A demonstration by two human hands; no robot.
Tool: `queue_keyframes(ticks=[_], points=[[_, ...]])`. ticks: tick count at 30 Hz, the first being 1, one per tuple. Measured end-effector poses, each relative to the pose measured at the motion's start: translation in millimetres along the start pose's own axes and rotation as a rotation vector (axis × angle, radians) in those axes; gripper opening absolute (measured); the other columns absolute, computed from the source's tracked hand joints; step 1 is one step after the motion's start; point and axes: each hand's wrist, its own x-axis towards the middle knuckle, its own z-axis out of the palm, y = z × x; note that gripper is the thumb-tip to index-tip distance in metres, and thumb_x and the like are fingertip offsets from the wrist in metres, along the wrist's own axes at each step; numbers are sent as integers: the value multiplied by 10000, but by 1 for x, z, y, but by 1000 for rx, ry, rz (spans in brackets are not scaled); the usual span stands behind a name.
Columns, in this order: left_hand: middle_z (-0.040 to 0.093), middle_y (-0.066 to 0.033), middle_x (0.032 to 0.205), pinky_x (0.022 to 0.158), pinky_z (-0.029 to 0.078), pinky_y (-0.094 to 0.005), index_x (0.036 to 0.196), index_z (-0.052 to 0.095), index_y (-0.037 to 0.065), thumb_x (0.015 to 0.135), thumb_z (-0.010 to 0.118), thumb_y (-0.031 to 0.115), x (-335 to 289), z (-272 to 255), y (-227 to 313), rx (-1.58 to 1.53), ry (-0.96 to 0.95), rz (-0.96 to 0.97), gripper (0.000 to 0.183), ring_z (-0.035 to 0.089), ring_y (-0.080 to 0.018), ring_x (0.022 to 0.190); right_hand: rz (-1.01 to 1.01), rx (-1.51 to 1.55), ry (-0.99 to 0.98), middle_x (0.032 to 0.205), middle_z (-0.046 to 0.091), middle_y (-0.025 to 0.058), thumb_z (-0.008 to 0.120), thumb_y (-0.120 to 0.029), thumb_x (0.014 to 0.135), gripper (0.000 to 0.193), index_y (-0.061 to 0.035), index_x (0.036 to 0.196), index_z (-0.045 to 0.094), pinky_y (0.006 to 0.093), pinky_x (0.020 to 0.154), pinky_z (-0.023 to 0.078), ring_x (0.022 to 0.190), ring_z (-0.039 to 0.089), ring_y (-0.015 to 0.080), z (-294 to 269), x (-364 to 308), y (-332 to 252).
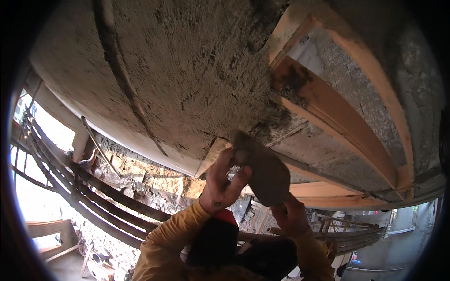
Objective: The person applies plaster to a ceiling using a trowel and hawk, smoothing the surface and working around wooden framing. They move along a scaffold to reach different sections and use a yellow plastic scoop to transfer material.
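A flat, dull grey trowel-like plate (266,174), rounded at its lower end, is held up in front of me at a tilt. My left hand (219,181) is closed at its upper left edge, the thumb bent toward the plate. At the lower right end my right hand (291,214) grips it, with part of the fingers hidden behind the plate. Whether the plate has a handle I cannot see. Just beyond it rises a rough wall of grey mortar (187,75), scored by a long dark groove (119,70).
On the right, an orange-brown wooden frame (337,112) with curved-looking bars is set into the wall. Long poles (93,182) run behind me at the left. Rubble and earth (154,187) lie below, near a leaning stick (99,147).
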Motion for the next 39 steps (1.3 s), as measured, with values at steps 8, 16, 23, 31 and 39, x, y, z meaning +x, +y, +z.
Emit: queue_keyframes(ticks=[8, 16, 23, 31, 39], points=[[577, -181, 1017, 824, 469, -324, 1168, 439, -80, 889, 591, 212, 43, 16, 43, -1, -47, 216, 432, 598, -223, 929, -159, 190, 201, 754, 586, 173, 543, -95, 850, 181, 0, 1004, 544, 360, 547, 471, 596, 596, 284, -18, 15, -14], [541, -209, 1176, 890, 446, -352, 1262, 369, -86, 950, 471, 293, 17, 30, 26, -236, -84, -25, 502, 582, -246, 1007, 158, 1063, 86, 621, 538, 145, 384, -276, 928, 384, 66, 1043, 512, 308, 445, 419, 452, 489, 202, -30, 0, -43], [606, -184, 1061, 846, 487, -334, 1184, 456, -88, 943, 518, 208, -17, 39, -7, -321, -52, -268, 386, 605, -222, 954, -362, -127, 92, 873, 565, 119, 507, -54, 877, 294, 28, 1156, 466, 304, 539, 462, 607, 544, 152, -47, -4, -24], [642, -160, 948, 792, 506, -329, 1085, 530, -32, 899, 577, 159, -22, 50, -23, -39, -253, -102, 271, 643, -223, 888, 106, -61, 220, 747, 566, 169, 517, -90, 886, 249, 7, 1115, 508, 367, 576, 451, 617, 574, 284, -103, 11, -56], [515, -222, 1182, 853, 471, -361, 1248, 428, -45, 901, 562, 307, -11, 31, -16, -247, -42, -48, 512, 562, -290, 1044, -126, -12, 61, 686, 555, 121, 619, -143, 844, 280, 4, 1059, 517, 339, 547, 460, 595, 595, 230, -68, 19, -69]])
